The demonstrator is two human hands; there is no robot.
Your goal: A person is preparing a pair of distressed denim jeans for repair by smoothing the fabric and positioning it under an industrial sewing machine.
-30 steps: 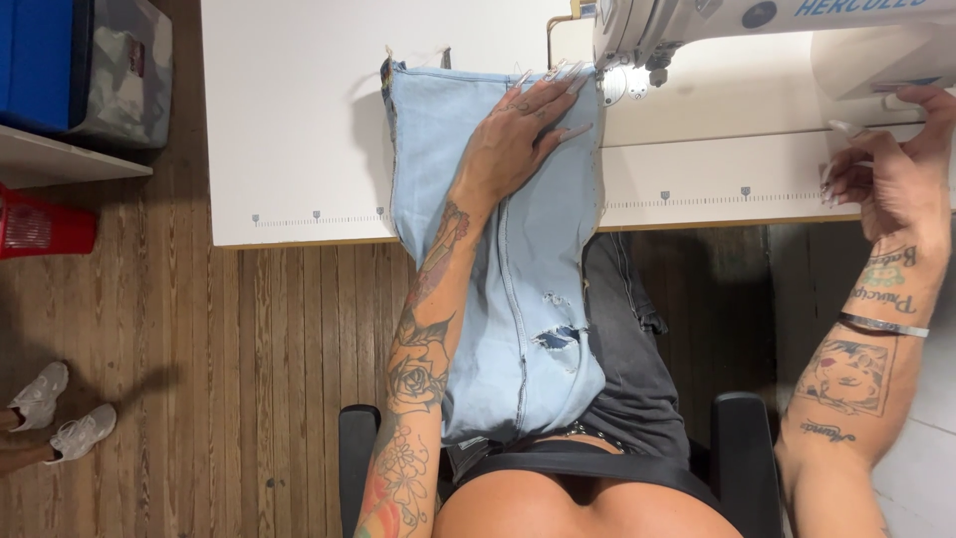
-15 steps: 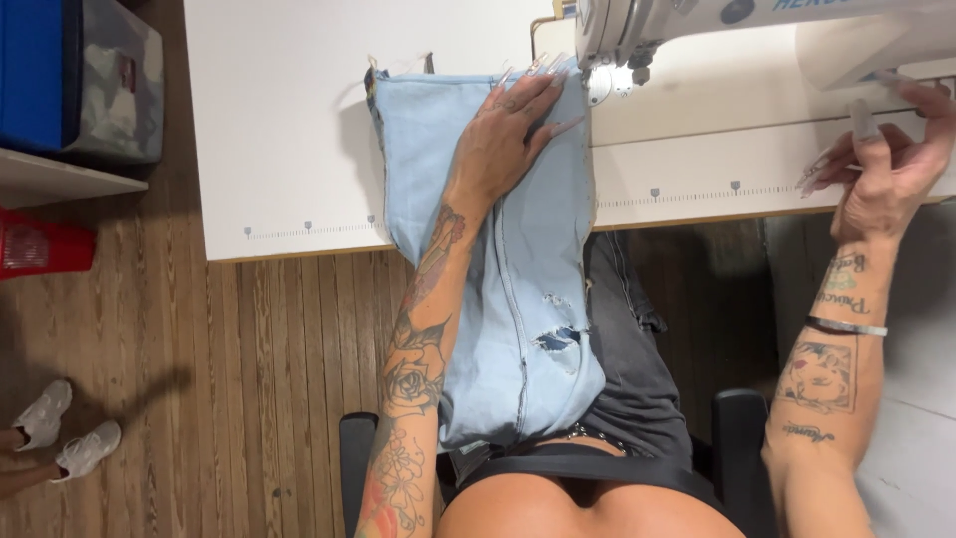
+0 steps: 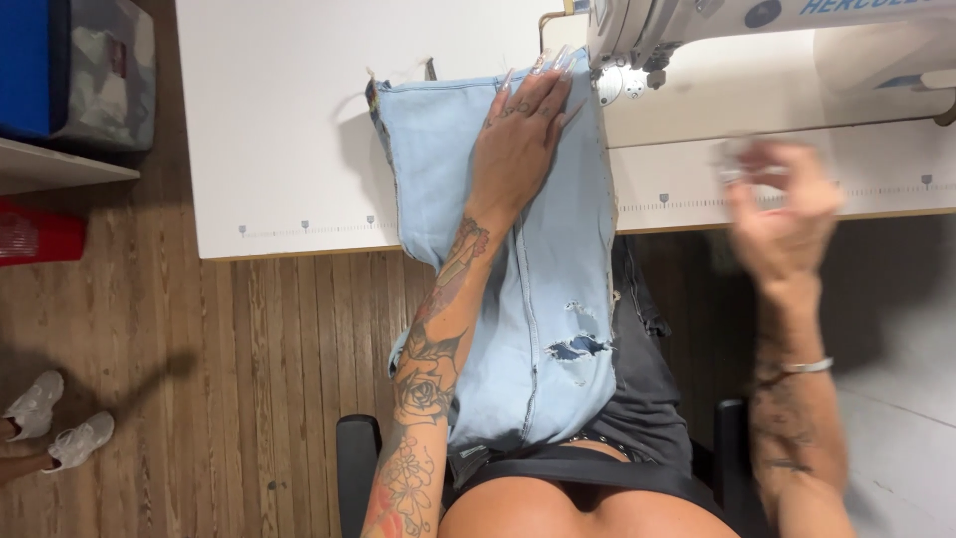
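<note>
Nearest the camera, the person sits in a dark chair [image 3: 356, 453], and a pair of light blue jeans [image 3: 528, 299] with a ripped patch runs from the lap up over the edge of the white surface [image 3: 289, 120]. A dark grey garment [image 3: 647, 399] lies under the jeans on the right side of the lap. The left hand [image 3: 520, 139] lies flat and open on the upper part of the jeans, fingers spread, pressing the denim to the surface just beside the head of the white sewing machine [image 3: 687, 30]. The right hand [image 3: 782, 214] is in the air above the surface edge, well apart from the jeans and blurred, so whether its fingers are spread or closed cannot be told. On the wooden floor [image 3: 229, 349] at far left stand another person's white sneakers [image 3: 55, 423].
</note>
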